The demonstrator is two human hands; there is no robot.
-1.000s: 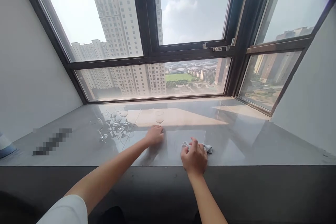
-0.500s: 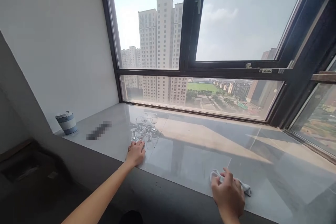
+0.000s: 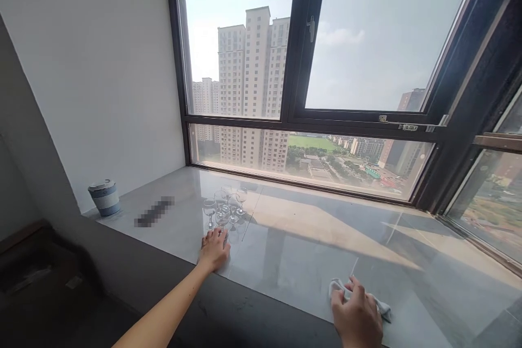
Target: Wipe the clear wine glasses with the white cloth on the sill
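Note:
Several clear wine glasses [image 3: 232, 205] stand in a tight cluster on the glossy grey window sill [image 3: 302, 261]. My left hand [image 3: 215, 249] lies on the sill at the near edge of the cluster. Its fingers are curled round the foot of the nearest glass [image 3: 222, 219]. My right hand [image 3: 358, 316] is low at the sill's front edge, fingers bent and pinching a small crumpled grey cloth [image 3: 383, 311] that lies on the stone. The two hands are well apart.
A blue-and-white striped cup [image 3: 105, 197] with a lid stands at the sill's far left by the white wall. A blurred patch [image 3: 154, 212] lies between it and the glasses. Dark window frames [image 3: 299, 65] back the sill; a dark ledge [image 3: 163, 277] runs along its front.
My left hand has slid one glass leftward from the middle of the sill into the cluster. My right hand has stayed on the cloth. The view has swung to the left.

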